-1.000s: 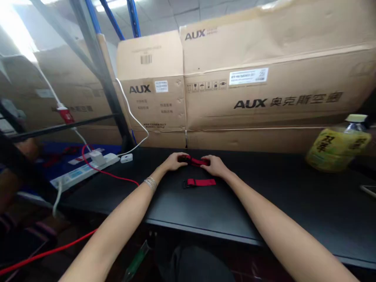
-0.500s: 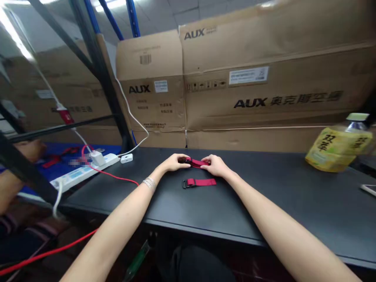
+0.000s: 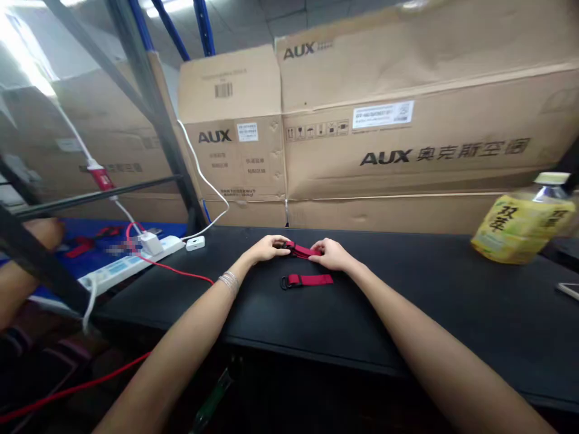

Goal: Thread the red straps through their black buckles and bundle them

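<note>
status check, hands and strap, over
Left hand and right hand both pinching red strap over black table. Second strap lies flat just nearer, untouched. Nothing in the way.

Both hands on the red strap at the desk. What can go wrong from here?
1. The left hand and right hand pinch the held strap at its ends; a pull may slip one free.
2. The spare strap lies loose between the forearms; an arm may sweep it away.
3. The red cable runs beside the left forearm; it may snag.
</note>
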The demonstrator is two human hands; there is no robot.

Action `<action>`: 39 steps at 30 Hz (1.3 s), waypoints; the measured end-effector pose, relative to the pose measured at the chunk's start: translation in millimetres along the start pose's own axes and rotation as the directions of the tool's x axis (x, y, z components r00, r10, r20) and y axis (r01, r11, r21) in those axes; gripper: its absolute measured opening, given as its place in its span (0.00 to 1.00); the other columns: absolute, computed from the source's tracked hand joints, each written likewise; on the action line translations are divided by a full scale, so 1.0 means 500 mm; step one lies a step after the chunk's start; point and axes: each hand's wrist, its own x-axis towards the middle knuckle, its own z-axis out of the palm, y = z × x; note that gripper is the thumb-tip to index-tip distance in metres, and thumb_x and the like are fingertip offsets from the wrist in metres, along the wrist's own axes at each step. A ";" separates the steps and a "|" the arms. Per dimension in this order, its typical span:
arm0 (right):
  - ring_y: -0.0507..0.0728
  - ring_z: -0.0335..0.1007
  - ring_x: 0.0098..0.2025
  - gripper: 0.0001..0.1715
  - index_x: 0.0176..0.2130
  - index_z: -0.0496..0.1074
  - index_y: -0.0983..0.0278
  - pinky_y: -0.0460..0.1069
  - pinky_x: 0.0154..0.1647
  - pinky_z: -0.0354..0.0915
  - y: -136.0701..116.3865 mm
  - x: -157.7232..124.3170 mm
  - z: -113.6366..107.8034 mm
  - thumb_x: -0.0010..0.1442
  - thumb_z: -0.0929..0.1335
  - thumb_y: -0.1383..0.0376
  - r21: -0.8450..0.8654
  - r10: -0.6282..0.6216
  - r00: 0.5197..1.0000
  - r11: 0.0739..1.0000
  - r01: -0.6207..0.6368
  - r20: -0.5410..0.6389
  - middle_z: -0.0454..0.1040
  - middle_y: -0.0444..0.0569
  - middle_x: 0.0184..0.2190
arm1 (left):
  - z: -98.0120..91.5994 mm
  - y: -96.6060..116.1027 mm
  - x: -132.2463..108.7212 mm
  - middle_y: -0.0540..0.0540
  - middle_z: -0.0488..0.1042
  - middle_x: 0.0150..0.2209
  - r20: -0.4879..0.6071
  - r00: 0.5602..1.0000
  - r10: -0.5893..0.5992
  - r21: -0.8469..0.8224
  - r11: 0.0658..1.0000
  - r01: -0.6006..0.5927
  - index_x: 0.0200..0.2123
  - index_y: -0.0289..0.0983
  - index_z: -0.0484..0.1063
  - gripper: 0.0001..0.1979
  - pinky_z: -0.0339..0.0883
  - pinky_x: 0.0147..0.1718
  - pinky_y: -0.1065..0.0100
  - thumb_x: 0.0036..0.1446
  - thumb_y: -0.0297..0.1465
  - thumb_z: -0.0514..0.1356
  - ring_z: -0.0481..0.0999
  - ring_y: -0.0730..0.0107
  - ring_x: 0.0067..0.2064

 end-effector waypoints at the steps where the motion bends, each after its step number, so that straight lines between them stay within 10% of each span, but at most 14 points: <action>1: 0.55 0.70 0.36 0.14 0.37 0.75 0.63 0.46 0.36 0.63 -0.002 -0.001 -0.001 0.48 0.71 0.60 -0.007 0.005 1.000 1.000 -0.005 0.003 0.76 0.49 0.34 | 0.000 0.000 0.000 0.41 0.74 0.42 -0.004 1.000 -0.005 -0.002 1.000 0.005 0.44 0.32 0.70 0.22 0.62 0.48 0.61 0.44 0.34 0.65 0.72 0.62 0.45; 39: 0.54 0.69 0.32 0.15 0.39 0.75 0.64 0.44 0.31 0.62 0.004 -0.004 -0.008 0.51 0.69 0.59 0.003 -0.031 0.998 1.000 0.031 0.057 0.76 0.49 0.32 | 0.001 0.011 -0.006 0.41 0.74 0.42 0.000 1.000 -0.030 0.040 0.999 0.030 0.43 0.33 0.71 0.25 0.61 0.47 0.62 0.39 0.33 0.68 0.71 0.62 0.45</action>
